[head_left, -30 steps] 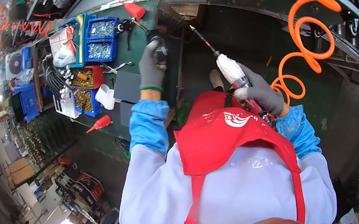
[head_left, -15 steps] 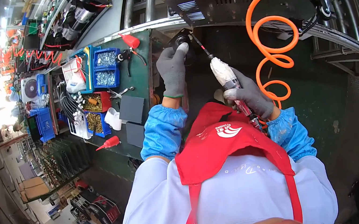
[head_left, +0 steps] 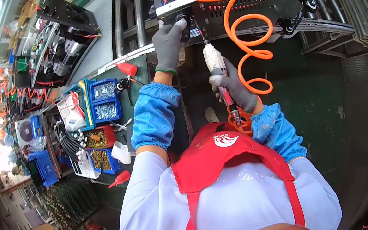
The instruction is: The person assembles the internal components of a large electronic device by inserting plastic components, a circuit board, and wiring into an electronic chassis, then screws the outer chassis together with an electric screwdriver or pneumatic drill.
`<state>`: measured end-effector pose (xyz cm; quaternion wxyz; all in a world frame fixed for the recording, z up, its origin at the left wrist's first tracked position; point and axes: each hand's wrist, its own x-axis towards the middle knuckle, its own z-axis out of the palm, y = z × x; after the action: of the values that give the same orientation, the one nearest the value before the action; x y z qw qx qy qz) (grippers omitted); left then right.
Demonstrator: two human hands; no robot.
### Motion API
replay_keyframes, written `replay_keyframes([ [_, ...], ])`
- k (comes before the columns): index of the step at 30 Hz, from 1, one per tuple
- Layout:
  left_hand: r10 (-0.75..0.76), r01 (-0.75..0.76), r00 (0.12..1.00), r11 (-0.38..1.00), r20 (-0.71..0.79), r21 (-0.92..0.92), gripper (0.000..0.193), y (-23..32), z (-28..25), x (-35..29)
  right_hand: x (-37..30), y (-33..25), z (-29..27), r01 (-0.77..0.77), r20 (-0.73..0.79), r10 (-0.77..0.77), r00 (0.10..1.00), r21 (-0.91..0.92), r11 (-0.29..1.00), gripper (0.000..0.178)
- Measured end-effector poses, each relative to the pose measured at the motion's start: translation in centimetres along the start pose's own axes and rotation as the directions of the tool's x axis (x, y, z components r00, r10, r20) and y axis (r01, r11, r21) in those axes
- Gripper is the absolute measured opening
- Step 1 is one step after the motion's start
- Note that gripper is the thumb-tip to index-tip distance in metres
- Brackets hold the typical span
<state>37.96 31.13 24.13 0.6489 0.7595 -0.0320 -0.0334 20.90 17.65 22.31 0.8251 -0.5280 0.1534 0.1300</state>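
Observation:
In a grey glove, my left hand is closed on a black caster and holds it against the left end of the black machine panel. My gloved right hand wraps round a pneumatic screwdriver, whose body is partly covered in white wrapping. Its long bit points away from me toward the panel, just right of the caster; whether the tip meets a screw is too small to tell. An orange coiled air hose loops beside the tool.
Two black casters, one of them here, sit at the panel's right end. On the green bench to the left stand blue bins of screws, a red bin of brass-coloured parts, and red squeeze bottles. Metal rollers lie beyond.
Both hands have moved forward, away from my body. The caster has come up against the panel, and the screwdriver now stands more upright, its bit near the panel.

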Motion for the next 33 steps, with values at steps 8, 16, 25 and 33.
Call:
replay_keyframes([
  [8,-0.022,0.022,0.999,1.000,0.025,0.022,0.031,-0.3,-0.5,1.1,-0.3,-0.2,2.3,-0.011,-0.028,0.013,1.000,0.084,0.996,0.075],
  [16,-0.015,0.014,1.000,0.999,0.009,0.046,0.036,-1.0,-0.6,1.3,-0.6,-0.6,2.9,-0.027,-0.036,0.030,0.999,0.086,0.996,0.074],
  [25,-0.018,0.018,1.000,1.000,0.006,0.020,0.036,-1.6,-0.3,1.3,0.0,0.1,2.4,-0.030,-0.042,0.035,0.998,0.128,0.991,0.082],
  [33,-0.044,0.045,0.999,0.998,-0.007,0.047,0.034,-0.9,-0.1,1.0,0.7,-0.3,2.0,-0.058,-0.067,0.065,0.996,0.101,0.993,0.081],
])
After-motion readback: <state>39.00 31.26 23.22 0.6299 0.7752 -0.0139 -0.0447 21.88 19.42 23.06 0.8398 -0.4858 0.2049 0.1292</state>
